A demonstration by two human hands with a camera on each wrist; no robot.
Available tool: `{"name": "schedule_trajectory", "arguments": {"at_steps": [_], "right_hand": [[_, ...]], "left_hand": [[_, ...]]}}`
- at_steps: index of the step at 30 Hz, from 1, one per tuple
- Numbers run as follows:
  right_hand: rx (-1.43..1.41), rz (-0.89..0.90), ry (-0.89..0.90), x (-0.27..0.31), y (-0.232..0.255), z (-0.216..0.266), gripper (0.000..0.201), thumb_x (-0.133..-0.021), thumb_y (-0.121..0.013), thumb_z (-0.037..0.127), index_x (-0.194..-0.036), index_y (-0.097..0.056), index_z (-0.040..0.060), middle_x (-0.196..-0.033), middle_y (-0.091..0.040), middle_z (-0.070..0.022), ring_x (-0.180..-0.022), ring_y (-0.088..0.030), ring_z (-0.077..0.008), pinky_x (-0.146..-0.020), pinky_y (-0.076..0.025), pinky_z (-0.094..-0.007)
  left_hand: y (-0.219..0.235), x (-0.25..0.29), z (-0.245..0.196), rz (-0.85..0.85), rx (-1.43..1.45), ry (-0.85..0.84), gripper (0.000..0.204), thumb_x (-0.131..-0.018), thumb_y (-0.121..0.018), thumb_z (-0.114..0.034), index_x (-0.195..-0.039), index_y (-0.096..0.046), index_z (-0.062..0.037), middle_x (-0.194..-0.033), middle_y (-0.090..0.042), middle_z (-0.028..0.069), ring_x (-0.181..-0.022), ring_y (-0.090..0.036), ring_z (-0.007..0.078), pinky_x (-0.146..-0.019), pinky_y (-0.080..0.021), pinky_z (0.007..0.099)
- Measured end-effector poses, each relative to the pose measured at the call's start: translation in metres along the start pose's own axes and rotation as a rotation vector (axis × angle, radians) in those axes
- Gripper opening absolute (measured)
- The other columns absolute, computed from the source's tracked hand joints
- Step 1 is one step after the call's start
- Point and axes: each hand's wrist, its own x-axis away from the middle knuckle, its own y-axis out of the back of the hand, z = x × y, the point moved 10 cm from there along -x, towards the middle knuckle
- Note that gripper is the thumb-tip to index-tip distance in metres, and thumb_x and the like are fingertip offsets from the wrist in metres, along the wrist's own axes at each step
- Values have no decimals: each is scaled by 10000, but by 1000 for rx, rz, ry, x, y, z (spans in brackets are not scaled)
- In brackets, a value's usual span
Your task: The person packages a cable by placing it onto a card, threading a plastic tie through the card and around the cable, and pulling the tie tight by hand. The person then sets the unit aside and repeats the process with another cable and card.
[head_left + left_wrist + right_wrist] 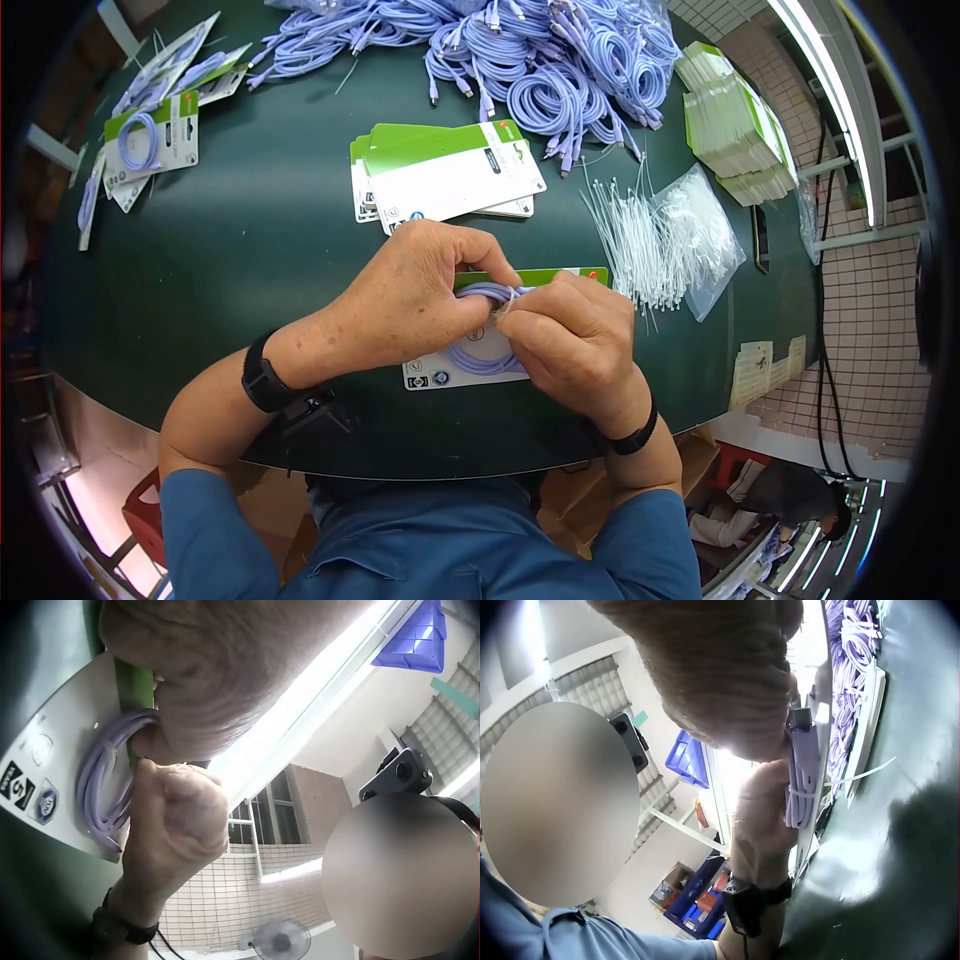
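Observation:
A coiled lilac cable (480, 362) lies against a white-and-green card (423, 376) at the table's near middle. My left hand (420, 290) pinches the upper part of the coil, thumb and index finger curled round it. With curled fingers my right hand (575, 345) pinches a thin clear tie (512, 298) at the coil's top; its fingertips are close to the left thumb. The left wrist view shows the coil (94, 780) flat on the card (60, 727). In the right wrist view a white tie (802, 793) crosses the coil (799, 761), its tail sticking out behind the card.
Stacked cards (450, 170) lie beyond the hands, with a heap of lilac cables (560, 95) behind. White ties (635, 245) and a plastic bag (700, 240) are at right, near more card stacks (735, 130). Carded cables (155, 140) lie far left.

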Motion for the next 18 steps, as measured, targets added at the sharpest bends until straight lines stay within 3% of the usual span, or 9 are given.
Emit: {"name": "schedule_trajectory", "arguments": {"at_steps": [4,7,9,10,13,14,16,17,18], "right_hand": [[-92,-68,-40,-1,5,-9,248,-724,-811,-76,-899,-691,53,-837,-686,-74,-612,-616,-235,-550,-503,-326],[-217,-225,-118,2,34,-26,223,-808,-792,-77,-961,-682,43,-846,-694,-72,-643,-635,-191,-590,-526,-294],[-204,-470,-320,26,60,-64,143,-905,-760,-28,-1008,-676,25,-899,-713,-75,-711,-643,-134,-645,-532,-246],[-203,-484,-320,29,63,-72,143,-905,-760,-28,-1008,-676,25,-899,-713,-75,-711,-643,-134,-645,-532,-246],[-636,-351,-851,59,28,-132,107,-954,-728,8,-1053,-687,14,-979,-718,-62,-786,-639,-95,-703,-530,-215],[-638,-371,-850,60,26,-132,107,-954,-728,8,-1053,-687,14,-979,-718,-62,-786,-639,-95,-703,-530,-215],[-924,-178,-891,55,-13,-122,116,-974,-720,62,-1079,-701,17,-1007,-708,-52,-833,-652,-108,-726,-531,-227],[-927,-197,-887,55,-16,-121,116,-974,-720,62,-1079,-701,17,-1007,-708,-52,-833,-652,-108,-726,-531,-227],[-838,-64,-627,37,-18,-102,192,-946,-761,93,-1113,-701,19,-1028,-708,-45,-846,-663,-115,-717,-538,-236]], "left_hand": [[6,0,-5,-61,-24,-81,252,-773,-647,27,-991,-772,34,-899,-776,121,-798,-710,133,-734,-568,285],[10,0,-10,-88,-20,-121,265,-768,-632,27,-990,-777,36,-881,-779,129,-768,-712,141,-695,-563,291],[12,2,-13,-90,2,-132,262,-776,-632,30,-993,-777,37,-885,-778,114,-774,-710,134,-696,-563,287],[12,3,-16,-83,-10,-134,262,-776,-632,30,-993,-777,37,-885,-778,114,-774,-710,134,-696,-563,287],[5,5,-20,-10,50,-90,268,-784,-638,44,-1014,-775,31,-924,-777,95,-821,-714,124,-742,-571,274],[3,6,-23,2,35,-92,268,-784,-638,44,-1014,-775,31,-924,-777,95,-821,-714,124,-742,-571,274],[2,8,-29,4,92,-140,277,-790,-639,59,-1031,-772,26,-958,-774,88,-864,-718,124,-786,-574,268],[2,9,-31,4,121,-162,282,-793,-639,66,-1039,-770,24,-974,-773,85,-886,-720,124,-808,-576,265],[2,9,-33,15,108,-164,282,-793,-639,66,-1039,-770,24,-974,-773,85,-886,-720,124,-808,-576,265]]}}
